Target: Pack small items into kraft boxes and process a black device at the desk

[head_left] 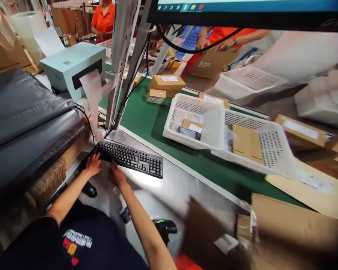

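My left hand (93, 165) rests at the left end of a black keyboard (132, 158), its fingers spread and nothing in them. By the keyboard's front edge is my right hand (118, 174), fingers stretched towards the keys and slightly blurred; I see nothing held in it. A black computer mouse (89, 189) lies on the metal bench (146, 195) just below my left hand. Beside my right forearm are a small dark item (125, 215), whose kind I cannot make out, and a black device with a green light (165, 227), which looks like a barcode scanner.
A label printer (73, 63) with paper hanging out stands behind the keyboard. White baskets (194, 140) holding boxes sit on the green conveyor (146, 123). A monitor (242, 17) hangs above. Cardboard (205, 228) is at the right, black film rolls (30, 120) at the left. Co-workers in orange stand beyond.
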Tool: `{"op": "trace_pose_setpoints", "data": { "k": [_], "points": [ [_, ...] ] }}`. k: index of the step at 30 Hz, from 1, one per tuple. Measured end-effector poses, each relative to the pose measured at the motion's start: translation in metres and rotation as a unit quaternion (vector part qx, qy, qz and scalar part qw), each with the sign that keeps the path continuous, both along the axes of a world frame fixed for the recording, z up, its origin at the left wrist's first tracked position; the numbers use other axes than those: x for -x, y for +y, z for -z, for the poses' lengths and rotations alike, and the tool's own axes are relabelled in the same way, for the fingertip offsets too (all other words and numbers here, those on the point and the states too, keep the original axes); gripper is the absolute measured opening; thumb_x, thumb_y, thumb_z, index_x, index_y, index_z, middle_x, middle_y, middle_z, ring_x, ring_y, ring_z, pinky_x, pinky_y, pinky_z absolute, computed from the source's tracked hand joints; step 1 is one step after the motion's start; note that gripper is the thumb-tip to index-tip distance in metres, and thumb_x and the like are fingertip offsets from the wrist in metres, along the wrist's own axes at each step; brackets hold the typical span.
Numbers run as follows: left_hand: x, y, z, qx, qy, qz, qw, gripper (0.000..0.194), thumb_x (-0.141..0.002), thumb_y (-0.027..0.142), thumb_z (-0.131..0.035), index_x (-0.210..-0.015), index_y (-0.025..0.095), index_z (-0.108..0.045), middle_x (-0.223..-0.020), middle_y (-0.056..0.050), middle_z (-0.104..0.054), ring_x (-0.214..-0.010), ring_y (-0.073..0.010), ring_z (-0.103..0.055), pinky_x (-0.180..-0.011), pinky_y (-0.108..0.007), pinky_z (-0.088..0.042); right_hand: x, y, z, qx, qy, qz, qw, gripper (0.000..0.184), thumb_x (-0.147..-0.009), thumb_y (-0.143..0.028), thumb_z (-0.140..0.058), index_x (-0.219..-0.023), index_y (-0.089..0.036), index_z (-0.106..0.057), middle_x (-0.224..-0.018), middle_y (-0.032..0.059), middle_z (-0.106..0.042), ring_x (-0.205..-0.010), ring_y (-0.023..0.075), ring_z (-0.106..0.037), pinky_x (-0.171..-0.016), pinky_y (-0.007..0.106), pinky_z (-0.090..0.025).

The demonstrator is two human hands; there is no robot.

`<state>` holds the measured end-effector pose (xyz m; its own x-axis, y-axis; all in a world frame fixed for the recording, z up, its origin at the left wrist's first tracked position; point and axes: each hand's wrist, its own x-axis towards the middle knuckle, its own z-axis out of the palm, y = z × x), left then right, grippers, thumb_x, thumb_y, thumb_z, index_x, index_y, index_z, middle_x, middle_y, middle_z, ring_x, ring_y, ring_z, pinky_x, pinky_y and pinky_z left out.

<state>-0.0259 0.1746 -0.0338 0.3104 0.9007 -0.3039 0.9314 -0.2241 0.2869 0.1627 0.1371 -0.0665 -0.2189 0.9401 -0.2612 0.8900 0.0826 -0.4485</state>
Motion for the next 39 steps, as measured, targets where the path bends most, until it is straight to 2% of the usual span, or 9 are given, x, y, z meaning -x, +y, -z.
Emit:
{"op": "trace_pose_setpoints", "data": {
  "k": [4, 9, 16, 20, 24, 29, 33, 36, 39],
  "points": [
    [0.001, 0.016, 0.003, 0.007, 0.007, 0.007, 1.000, 0.017, -0.082, 0.013, -0.062, -0.095, 0.016, -0.071, -0.168, -0.011, -0.034, -0.148, -0.0318, -0.032, -0.121, -0.055, -0.029, 0.012, 0.023, -0.010, 0.016, -0.013, -0.058, 0.998, 0.029, -0.097, -0.018, -0.047, -0.114, -0.014, -0.069, -0.164, 0.0180, -0.039, -0.087, 0.0164, -0.070, -0.074, 0.027, -0.053],
    [0.002, 0.025, 0.002, 0.011, 0.026, 0.019, 0.999, 0.021, -0.080, 0.017, -0.065, -0.098, 0.014, -0.074, -0.161, -0.012, -0.045, -0.146, -0.0331, -0.036, -0.121, -0.054, -0.032, 0.027, 0.047, -0.021, 0.022, -0.007, -0.087, 0.996, 0.029, -0.098, -0.018, -0.046, -0.118, -0.011, -0.067, -0.167, 0.0185, -0.031, -0.093, 0.0141, -0.070, -0.077, 0.024, -0.052],
    [0.002, 0.032, 0.000, 0.005, 0.042, 0.031, 0.999, 0.025, -0.081, 0.022, -0.066, -0.103, 0.015, -0.076, -0.158, -0.012, -0.050, -0.143, -0.0330, -0.042, -0.120, -0.053, -0.035, 0.043, 0.079, -0.034, 0.034, 0.013, -0.088, 0.995, 0.026, -0.095, -0.023, -0.059, -0.117, -0.012, -0.066, -0.162, 0.0185, -0.041, -0.090, 0.0180, -0.072, -0.073, 0.026, -0.054],
    [0.001, 0.027, -0.002, -0.010, 0.044, 0.024, 0.999, 0.026, -0.083, 0.024, -0.064, -0.104, 0.015, -0.075, -0.159, -0.012, -0.049, -0.144, -0.0336, -0.041, -0.118, -0.055, -0.037, 0.043, 0.072, -0.033, 0.027, 0.043, -0.058, 0.997, 0.024, -0.095, -0.025, -0.062, -0.115, -0.013, -0.066, -0.160, 0.0171, -0.044, -0.089, 0.0155, -0.070, -0.069, 0.024, -0.050],
    [0.002, 0.019, -0.003, -0.027, 0.036, 0.025, 0.999, 0.017, -0.081, 0.018, -0.062, -0.093, 0.017, -0.074, -0.161, -0.008, -0.047, -0.143, -0.0331, -0.042, -0.113, -0.054, -0.042, 0.029, 0.034, -0.019, 0.024, 0.064, 0.000, 0.998, 0.021, -0.100, -0.024, -0.049, -0.111, -0.019, -0.066, -0.162, 0.0126, -0.043, -0.087, 0.0154, -0.072, -0.070, 0.026, -0.053],
    [0.003, 0.023, 0.000, -0.032, 0.022, 0.026, 0.999, 0.010, -0.078, 0.016, -0.061, -0.082, 0.017, -0.071, -0.156, -0.009, -0.053, -0.142, -0.0335, -0.043, -0.110, -0.054, -0.042, -0.017, -0.003, -0.006, 0.031, 0.063, 0.120, 0.990, 0.028, -0.092, -0.014, -0.048, -0.111, -0.019, -0.067, -0.168, 0.0114, -0.035, -0.100, 0.0201, -0.072, -0.078, 0.031, -0.057],
    [-0.002, 0.031, -0.001, -0.037, 0.015, 0.026, 0.999, 0.010, -0.078, 0.015, -0.061, -0.080, 0.017, -0.071, -0.151, -0.012, -0.057, -0.139, -0.0330, -0.046, -0.110, -0.053, -0.041, -0.052, 0.010, -0.012, 0.032, 0.056, 0.207, 0.976, 0.028, -0.087, -0.012, -0.048, -0.106, -0.021, -0.067, -0.170, 0.0060, -0.031, -0.100, 0.0211, -0.072, -0.076, 0.033, -0.056],
    [-0.007, 0.035, -0.002, -0.033, 0.012, 0.020, 0.999, 0.009, -0.077, 0.014, -0.062, -0.079, 0.017, -0.070, -0.148, -0.012, -0.059, -0.138, -0.0328, -0.046, -0.112, -0.054, -0.040, -0.062, 0.035, -0.014, 0.040, 0.067, 0.193, 0.978, 0.025, -0.084, -0.009, -0.051, -0.098, -0.021, -0.068, -0.169, 0.0040, -0.035, -0.104, 0.0217, -0.071, -0.083, 0.033, -0.055],
    [-0.012, 0.032, -0.002, -0.030, 0.003, 0.007, 1.000, 0.005, -0.076, 0.015, -0.064, -0.076, 0.017, -0.069, -0.150, -0.011, -0.058, -0.139, -0.0335, -0.046, -0.112, -0.054, -0.041, -0.064, 0.054, -0.019, 0.049, 0.107, 0.192, 0.974, 0.024, -0.084, -0.007, -0.050, -0.093, -0.019, -0.069, -0.163, 0.0071, -0.044, -0.106, 0.0240, -0.071, -0.091, 0.037, -0.054]
  ]
}}
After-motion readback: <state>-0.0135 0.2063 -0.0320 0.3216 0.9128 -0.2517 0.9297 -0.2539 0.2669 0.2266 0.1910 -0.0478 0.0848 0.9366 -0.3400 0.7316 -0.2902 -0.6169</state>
